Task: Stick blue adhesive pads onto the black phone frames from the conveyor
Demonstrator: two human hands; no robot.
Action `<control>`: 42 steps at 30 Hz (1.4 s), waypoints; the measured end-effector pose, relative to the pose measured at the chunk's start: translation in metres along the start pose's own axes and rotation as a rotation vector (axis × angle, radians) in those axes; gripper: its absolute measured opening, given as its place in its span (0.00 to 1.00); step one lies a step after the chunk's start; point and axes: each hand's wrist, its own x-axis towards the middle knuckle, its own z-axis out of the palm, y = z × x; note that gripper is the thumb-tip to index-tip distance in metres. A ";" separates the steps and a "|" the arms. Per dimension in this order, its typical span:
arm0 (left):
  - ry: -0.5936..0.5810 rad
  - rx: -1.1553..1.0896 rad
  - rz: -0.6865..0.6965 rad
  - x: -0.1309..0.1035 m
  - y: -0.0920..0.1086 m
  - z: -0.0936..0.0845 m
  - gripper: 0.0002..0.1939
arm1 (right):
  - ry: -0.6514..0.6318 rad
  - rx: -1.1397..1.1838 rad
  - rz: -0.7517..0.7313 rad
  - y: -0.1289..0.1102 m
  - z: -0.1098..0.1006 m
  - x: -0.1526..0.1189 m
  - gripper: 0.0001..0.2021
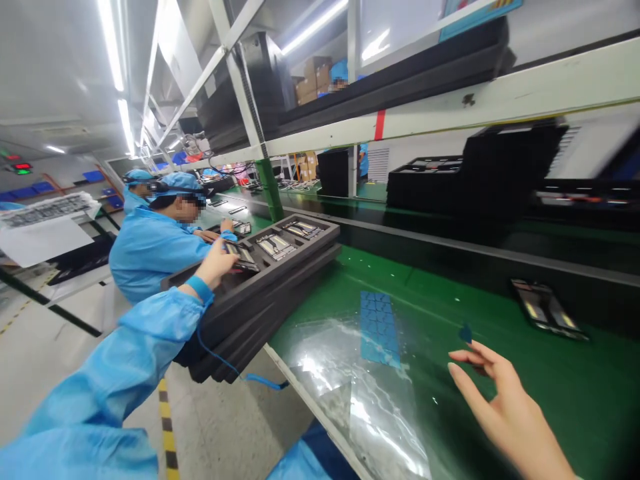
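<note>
At the near-left end of a black foam tray (313, 241), my left hand (216, 265) has its fingers closed on a phone-like device (243, 257). Two similar devices lie in the tray's other compartments. My right hand (500, 393) is over the green bench at the right, thumb and fingers apart. A small dark blue piece (465, 333) clings to the tip of its index finger. Left of that hand, a sheet of blue stickers (380, 327) lies on the bench. Another device (547, 310) rests farther right, near the dark strip.
More black trays are stacked under the held one, at the bench (320, 313) edge. Two people in blue (155, 250) work at the left. A green-wrapped post (269, 190) stands behind the tray. Black trays (425, 187) stand across the bench, below a white beam.
</note>
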 end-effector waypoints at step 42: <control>-0.985 -0.488 -0.283 -0.250 -0.011 0.172 0.22 | 0.031 0.053 0.042 -0.066 -0.014 -0.065 0.08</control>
